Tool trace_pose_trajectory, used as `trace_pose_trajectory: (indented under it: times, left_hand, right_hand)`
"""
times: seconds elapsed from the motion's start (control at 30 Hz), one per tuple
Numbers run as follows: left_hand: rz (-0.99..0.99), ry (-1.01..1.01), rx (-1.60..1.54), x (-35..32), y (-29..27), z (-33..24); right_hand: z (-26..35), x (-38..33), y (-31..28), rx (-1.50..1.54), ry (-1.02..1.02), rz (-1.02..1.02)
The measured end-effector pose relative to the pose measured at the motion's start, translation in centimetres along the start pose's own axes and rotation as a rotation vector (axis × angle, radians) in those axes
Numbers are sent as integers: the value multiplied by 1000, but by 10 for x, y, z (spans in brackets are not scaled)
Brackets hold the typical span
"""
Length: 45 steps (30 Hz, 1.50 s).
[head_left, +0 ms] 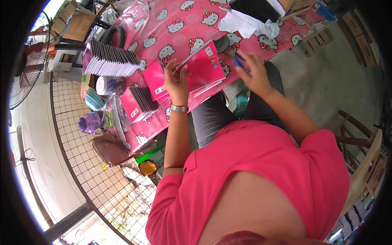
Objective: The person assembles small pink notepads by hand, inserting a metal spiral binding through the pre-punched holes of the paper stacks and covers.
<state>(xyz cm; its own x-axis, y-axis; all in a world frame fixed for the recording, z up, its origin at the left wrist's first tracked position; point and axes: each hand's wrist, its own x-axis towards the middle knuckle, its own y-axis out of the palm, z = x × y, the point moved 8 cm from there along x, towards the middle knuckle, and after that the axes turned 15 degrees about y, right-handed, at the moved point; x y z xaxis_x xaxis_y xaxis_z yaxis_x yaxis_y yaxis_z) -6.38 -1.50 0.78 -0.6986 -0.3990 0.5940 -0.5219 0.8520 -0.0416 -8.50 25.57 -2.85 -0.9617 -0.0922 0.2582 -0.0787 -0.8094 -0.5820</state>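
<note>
A pink spiral notebook [200, 73] lies at the table's near edge, its coil running along its upper left side. My left hand [177, 83], with a watch on its wrist, is closed with thumb and fingers at the coiled edge. Another pink notebook [152, 77] lies partly beneath that hand. Off the notebook's right side, my right hand [254, 71] is closed round a small blue-handled tool [238, 60]. Motion smears its tip, so its exact kind cannot be made out. A dark grey rounded object [221, 43] sits just beyond the notebook's far corner.
Stacked spiral notebooks [112, 59] and a smaller pink stack [139, 104] stand left on the pink patterned tablecloth [163, 30]. Beside them are a white-lidded jar [107, 85] and a purple bottle [90, 122]. Crumpled white paper [249, 26] lies at the far right. A fan [30, 61] stands left.
</note>
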Motion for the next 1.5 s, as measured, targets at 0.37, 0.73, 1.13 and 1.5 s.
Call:
trace_pose_trajectory:
  times: [0.37, 0.73, 1.13, 1.5]
  left_hand:
    - [190, 55, 136, -13, -16, 25]
    - [114, 131, 216, 9, -36, -7]
    - [-122, -150, 475, 84, -165, 13]
    - [433, -248, 1496, 25, -120, 16]
  right_hand:
    - [135, -4, 38, -58, -298, 96]
    - [94, 8, 39, 410, 127, 437]
    - [-19, 67, 15, -208, -61, 166]
    - [-113, 236, -23, -610, 219, -88]
